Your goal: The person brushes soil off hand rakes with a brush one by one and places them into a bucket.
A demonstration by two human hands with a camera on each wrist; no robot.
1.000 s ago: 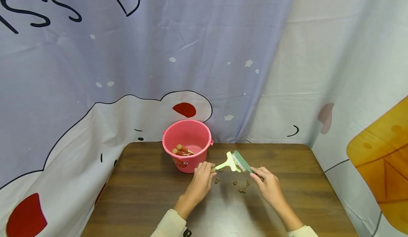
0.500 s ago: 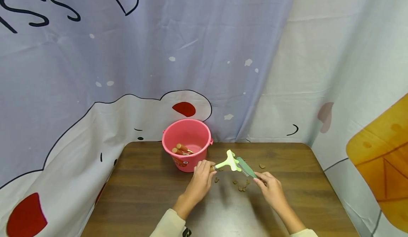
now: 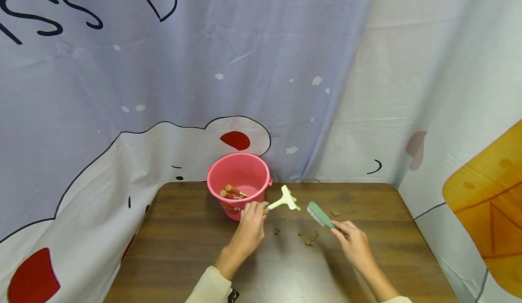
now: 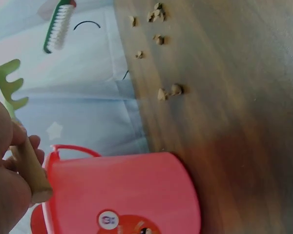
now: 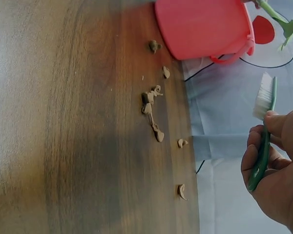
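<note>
My left hand grips the wooden handle of a small hand rake with a pale green pronged head. In the left wrist view its prongs point away from the hand, and the handle end sticks out below the fingers. A green brush with white bristles is held by my right hand. The right wrist view shows the fingers curled round its green handle, bristles facing the bucket side. Rake and brush are apart, both raised over the table.
A pink bucket stands at the back, just beyond my left hand, with wooden-handled tools inside. Several brown crumbs lie scattered on the wooden table. A printed curtain hangs behind the table's back edge.
The brush, against the rake's head earlier, has come away and moved right and toward me. My left hand has shifted the rake left and slightly up, closer to the bucket.
</note>
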